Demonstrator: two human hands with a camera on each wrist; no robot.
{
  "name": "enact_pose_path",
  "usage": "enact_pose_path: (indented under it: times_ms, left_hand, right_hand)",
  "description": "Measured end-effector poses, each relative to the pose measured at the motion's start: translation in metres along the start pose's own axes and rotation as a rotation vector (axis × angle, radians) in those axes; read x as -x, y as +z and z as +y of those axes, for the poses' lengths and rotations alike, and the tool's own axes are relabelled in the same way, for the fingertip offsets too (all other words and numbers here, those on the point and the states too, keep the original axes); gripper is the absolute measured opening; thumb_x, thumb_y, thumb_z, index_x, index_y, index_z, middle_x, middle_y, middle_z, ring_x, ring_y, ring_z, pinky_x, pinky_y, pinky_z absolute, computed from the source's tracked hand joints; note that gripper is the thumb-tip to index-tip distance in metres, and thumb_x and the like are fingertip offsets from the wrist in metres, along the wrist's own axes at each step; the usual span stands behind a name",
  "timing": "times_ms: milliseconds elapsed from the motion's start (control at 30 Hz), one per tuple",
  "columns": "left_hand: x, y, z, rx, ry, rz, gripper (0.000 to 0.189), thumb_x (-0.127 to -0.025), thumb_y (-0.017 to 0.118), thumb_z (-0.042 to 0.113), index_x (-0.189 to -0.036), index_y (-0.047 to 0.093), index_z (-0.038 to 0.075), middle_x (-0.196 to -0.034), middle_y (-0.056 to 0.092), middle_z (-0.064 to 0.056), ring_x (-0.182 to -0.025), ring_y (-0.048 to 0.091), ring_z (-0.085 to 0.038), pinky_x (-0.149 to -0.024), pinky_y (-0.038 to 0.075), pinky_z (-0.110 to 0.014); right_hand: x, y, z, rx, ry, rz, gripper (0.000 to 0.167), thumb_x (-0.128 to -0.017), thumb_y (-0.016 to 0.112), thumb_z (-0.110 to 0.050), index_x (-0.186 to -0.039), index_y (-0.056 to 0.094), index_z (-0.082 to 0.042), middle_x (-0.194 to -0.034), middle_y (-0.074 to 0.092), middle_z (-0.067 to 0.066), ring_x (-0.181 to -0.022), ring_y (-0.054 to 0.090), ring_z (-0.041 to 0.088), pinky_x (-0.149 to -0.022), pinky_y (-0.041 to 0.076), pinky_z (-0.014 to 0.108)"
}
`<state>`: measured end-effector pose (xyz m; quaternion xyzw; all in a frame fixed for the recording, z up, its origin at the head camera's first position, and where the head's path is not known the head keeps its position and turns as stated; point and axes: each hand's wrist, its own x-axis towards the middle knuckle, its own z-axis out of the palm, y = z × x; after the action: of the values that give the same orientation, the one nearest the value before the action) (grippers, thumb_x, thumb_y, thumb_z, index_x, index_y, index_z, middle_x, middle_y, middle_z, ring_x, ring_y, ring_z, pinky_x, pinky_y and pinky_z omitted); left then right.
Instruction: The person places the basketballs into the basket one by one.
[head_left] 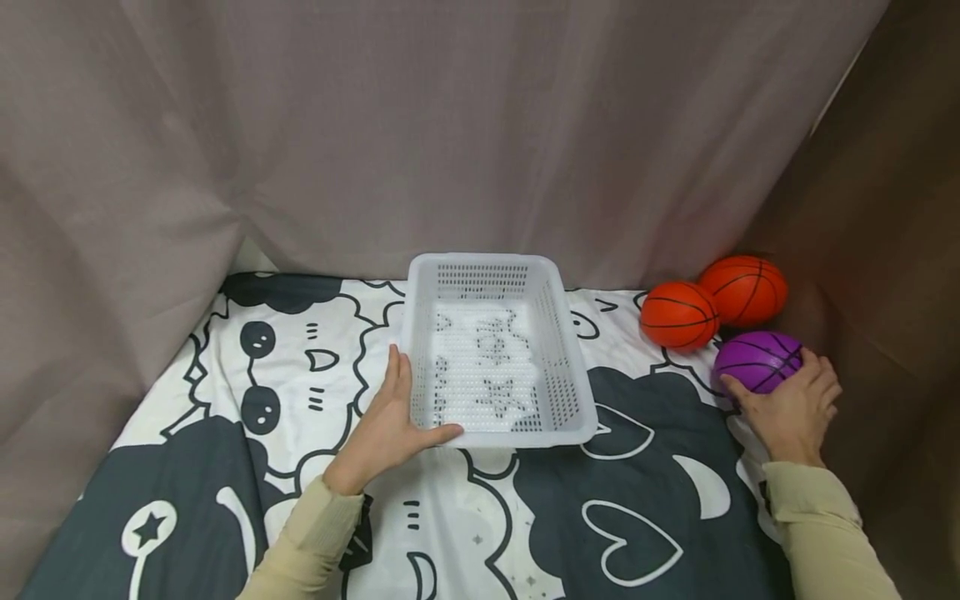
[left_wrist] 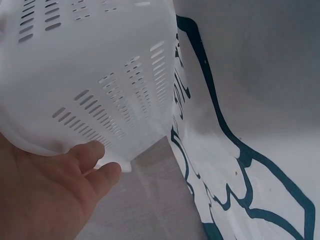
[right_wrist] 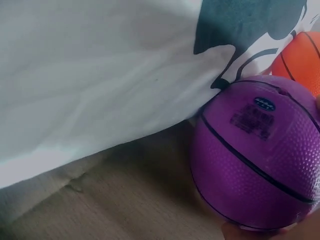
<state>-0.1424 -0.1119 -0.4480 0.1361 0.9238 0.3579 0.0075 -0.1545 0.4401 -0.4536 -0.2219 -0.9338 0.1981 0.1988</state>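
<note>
A white perforated plastic basket (head_left: pixel 491 437) sits upright on the patterned cloth, bare inside. My left hand (head_left: pixel 384 437) holds it at the near left corner, thumb along the front rim and fingers against the outer left side. In the left wrist view, fingertips (left_wrist: pixel 92 152) lie against the slotted wall of the basket (left_wrist: pixel 75 100). Over to the right, my right hand (head_left: pixel 798 408) grips a small purple basketball (head_left: pixel 757 360), thumb on its near left and fingers over its right side. The right wrist view shows the purple basketball (right_wrist: pixel 255 155) large, with most of that hand out of frame.
Two orange basketballs lie just behind the purple one: a nearer one (head_left: pixel 678 317) and a farther one (head_left: pixel 744 290). The cloth (head_left: pixel 300 367) has a black-and-white cartoon print. Grey-brown curtains (head_left: pixel 480 125) hang at the back and both sides, close by the balls.
</note>
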Motion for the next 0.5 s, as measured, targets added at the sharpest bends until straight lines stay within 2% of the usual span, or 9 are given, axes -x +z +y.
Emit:
enact_pose_path:
  times_ms: [267,500]
  left_hand:
    - [0.001,0.001,-0.002,-0.007,-0.008,0.002,0.134,-0.068,0.069,0.075,-0.153,-0.002,-0.001,-0.158,-0.020,-0.016,-0.143,0.014,-0.039,-0.111,0.030,-0.049]
    - [0.001,0.001,0.000,-0.011,-0.005,0.003,0.134,-0.068,0.068,0.076,-0.153,-0.001,-0.001,-0.158,-0.019,-0.017,-0.141,0.020,-0.040,-0.108,0.034,-0.049]
  right_hand:
    - [0.006,0.001,-0.005,-0.007,0.019,0.045,0.116,-0.073,0.077,-0.055,-0.152,0.012,-0.001,-0.150,0.019,0.030,-0.131,0.022,0.051,-0.101,0.023,0.070]
    - [0.012,-0.003,-0.019,-0.064,0.035,0.034,0.115,-0.072,0.077,-0.057,-0.152,0.012,-0.006,-0.149,0.020,0.028,-0.131,0.022,0.048,-0.103,0.023,0.069]
